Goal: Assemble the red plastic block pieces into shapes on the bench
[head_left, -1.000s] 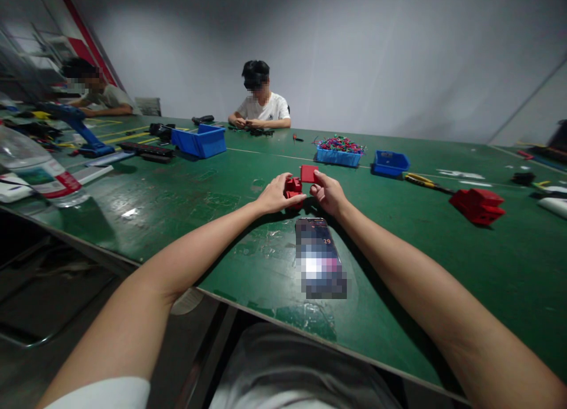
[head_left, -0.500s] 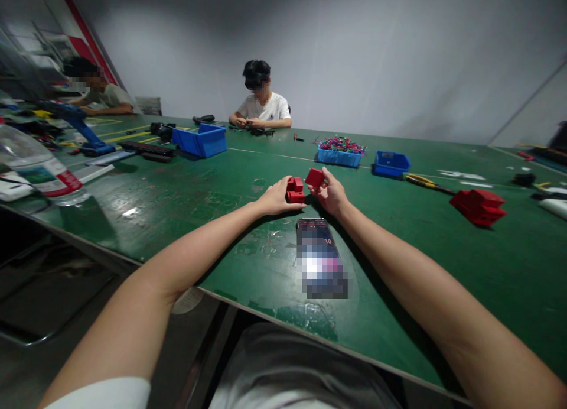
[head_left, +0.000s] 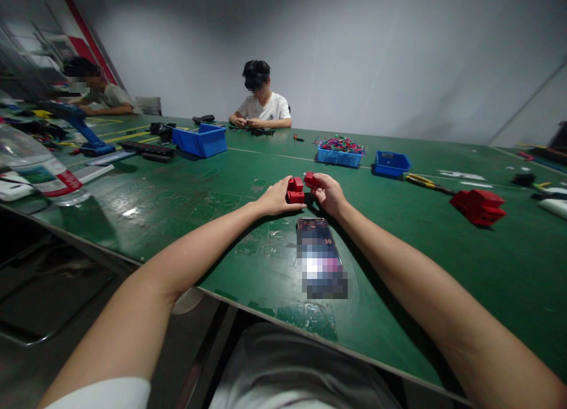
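Observation:
My left hand [head_left: 277,197] is wrapped round a notched red block [head_left: 295,191] on the green table, with the thumb along its near side. In my right hand [head_left: 329,194], a smaller red piece [head_left: 311,180] is pinched between thumb and fingers, just right of the block and slightly farther off. A narrow gap shows between the two red parts. Fingers hide part of each one, so I cannot tell their exact kind. Just in front of my hands lies a phone [head_left: 319,243] with its screen lit.
Farther back are a blue bin of coloured wires [head_left: 340,156], a small blue bin [head_left: 391,164] and a larger blue bin [head_left: 204,142]. A red block-like part [head_left: 481,207] lies right, by a yellow-handled tool [head_left: 420,181]. A bottle [head_left: 48,175] and blue drill [head_left: 82,128] stand left. A person [head_left: 264,106] sits opposite.
My right hand has turned the smaller red piece, so its broad flat face no longer faces me and a thinner side shows. My left hand and its block have stayed put.

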`<state>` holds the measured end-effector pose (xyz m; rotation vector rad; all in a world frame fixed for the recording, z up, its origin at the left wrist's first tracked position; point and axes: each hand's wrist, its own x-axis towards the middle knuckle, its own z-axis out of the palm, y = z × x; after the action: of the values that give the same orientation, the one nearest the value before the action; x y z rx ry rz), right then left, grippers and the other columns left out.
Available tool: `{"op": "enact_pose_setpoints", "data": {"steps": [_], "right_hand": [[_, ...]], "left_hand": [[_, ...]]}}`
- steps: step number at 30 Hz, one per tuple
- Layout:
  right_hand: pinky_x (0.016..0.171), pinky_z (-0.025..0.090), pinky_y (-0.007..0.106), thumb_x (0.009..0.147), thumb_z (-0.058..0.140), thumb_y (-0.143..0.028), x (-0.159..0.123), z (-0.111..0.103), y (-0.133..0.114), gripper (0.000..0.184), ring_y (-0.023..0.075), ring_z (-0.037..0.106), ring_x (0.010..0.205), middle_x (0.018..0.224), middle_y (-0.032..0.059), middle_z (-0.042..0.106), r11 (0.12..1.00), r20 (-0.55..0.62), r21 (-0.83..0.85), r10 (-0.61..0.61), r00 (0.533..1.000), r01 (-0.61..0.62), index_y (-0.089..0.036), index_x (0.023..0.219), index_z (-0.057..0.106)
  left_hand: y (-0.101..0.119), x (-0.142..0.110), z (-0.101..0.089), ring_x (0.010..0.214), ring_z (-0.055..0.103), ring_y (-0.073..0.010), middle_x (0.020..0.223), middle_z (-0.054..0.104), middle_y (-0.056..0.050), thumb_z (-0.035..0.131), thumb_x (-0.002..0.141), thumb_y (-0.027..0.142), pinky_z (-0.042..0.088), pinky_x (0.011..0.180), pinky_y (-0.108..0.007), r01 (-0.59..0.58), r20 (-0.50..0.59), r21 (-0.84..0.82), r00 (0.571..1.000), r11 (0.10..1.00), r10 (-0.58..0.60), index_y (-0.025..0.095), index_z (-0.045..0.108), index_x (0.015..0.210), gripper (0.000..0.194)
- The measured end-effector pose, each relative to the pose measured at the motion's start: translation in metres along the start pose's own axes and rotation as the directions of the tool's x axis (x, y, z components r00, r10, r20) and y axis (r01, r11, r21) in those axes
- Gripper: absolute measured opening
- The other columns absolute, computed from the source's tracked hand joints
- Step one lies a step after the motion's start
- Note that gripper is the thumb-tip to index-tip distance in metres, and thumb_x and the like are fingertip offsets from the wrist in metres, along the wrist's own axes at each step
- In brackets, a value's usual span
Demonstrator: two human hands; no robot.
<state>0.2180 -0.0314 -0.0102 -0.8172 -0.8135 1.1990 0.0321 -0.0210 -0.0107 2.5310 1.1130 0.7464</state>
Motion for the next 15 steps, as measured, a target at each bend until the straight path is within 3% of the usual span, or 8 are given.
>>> {"op": "enact_pose_setpoints", "data": {"steps": [9,15], "right_hand": [[0.056,0.054,0.023,0.063,0.077,-0.012,-0.0022,0.0011,-0.0023,0.029,0.0132,0.065,0.065,0.074,0.0001,0.068,0.999,-0.010,0.028,0.024,1.000,-0.023,-0.021,0.081,0.056],[0.057,0.052,0.021,0.061,0.064,-0.004,0.0030,-0.0004,0.0018,0.031,0.0124,0.064,0.066,0.074,0.0000,0.067,1.000,-0.068,0.027,0.015,0.998,-0.013,-0.021,0.086,0.055]], "left_hand": [[-0.0017,0.0000,0.0014,0.135,0.046,-0.0376,0.148,0.043,-0.024,0.068,0.068,0.069,0.038,0.112,-0.051,-0.006,0.001,0.008,1.000,1.000,0.006,0.011,0.030,0.145,0.104],[-0.0042,0.0004,0.0024,0.133,0.050,-0.0377,0.144,0.047,-0.024,0.067,0.068,0.071,0.042,0.109,-0.050,-0.019,-0.009,0.007,1.000,1.000,0.019,0.011,0.031,0.145,0.104]]}}
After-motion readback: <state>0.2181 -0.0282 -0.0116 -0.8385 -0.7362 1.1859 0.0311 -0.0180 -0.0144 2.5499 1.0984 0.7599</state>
